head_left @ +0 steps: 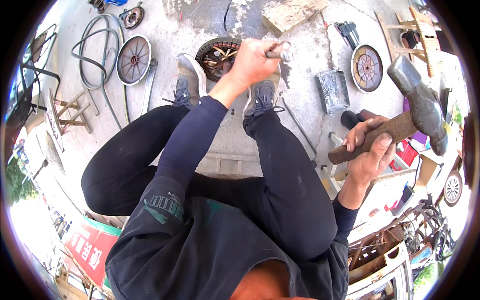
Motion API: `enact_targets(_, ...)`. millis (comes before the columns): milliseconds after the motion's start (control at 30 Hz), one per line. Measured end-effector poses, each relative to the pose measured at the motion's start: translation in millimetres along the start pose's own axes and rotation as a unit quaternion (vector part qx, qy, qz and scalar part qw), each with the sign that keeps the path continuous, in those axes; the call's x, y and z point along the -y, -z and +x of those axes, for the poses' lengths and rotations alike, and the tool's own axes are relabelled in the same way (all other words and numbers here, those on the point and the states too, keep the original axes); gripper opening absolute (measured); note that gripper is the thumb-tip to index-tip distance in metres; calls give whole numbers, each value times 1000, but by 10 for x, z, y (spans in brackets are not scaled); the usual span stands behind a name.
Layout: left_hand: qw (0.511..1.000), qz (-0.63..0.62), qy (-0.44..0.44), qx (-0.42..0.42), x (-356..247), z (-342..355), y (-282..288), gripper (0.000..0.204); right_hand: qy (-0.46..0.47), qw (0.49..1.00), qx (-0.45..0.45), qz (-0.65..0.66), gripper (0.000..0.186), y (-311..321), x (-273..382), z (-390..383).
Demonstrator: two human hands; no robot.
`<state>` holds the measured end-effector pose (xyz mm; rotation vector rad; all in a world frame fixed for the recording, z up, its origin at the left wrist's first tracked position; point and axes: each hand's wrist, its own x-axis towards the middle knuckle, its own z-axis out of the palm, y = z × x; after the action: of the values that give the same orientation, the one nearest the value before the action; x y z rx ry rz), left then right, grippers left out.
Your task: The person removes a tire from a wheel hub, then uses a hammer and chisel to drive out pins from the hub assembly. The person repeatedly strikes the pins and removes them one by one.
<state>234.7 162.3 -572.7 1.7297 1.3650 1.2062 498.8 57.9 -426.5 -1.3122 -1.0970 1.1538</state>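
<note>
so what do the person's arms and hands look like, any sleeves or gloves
Both hands are bare, no gloves. The left hand and right hand come out of snug dark navy long sleeves that end at the wrists. No watch or rings are visible.

Single head-worn fisheye camera, facing steeply down over the seated person's torso and legs. Near view; concrete floor (pixel 240 135) fills the background, edges bending at the rim.
</note>
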Motion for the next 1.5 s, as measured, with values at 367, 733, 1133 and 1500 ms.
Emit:
enact_targets(367, 991, 4, 41, -130, 5, -48, -234, 45, -180, 983, -37, 19, 50, -239, -670, -141)
enact_targets(733, 982, -3, -112, -151, -80, -46, -141, 45, -178, 980, -80, 24, 50, -289, -770, -191)
enact_targets(1133, 983, -2, -161, 87, -415, -438, -342, 31, -179, 979, -94, 30, 49, -336, -814, -171)
enact_targets(1500, 969, -38, -171, 173, -644, -361, 114, 36, -200, 974, -94, 54, 48, -237, -985, -264)
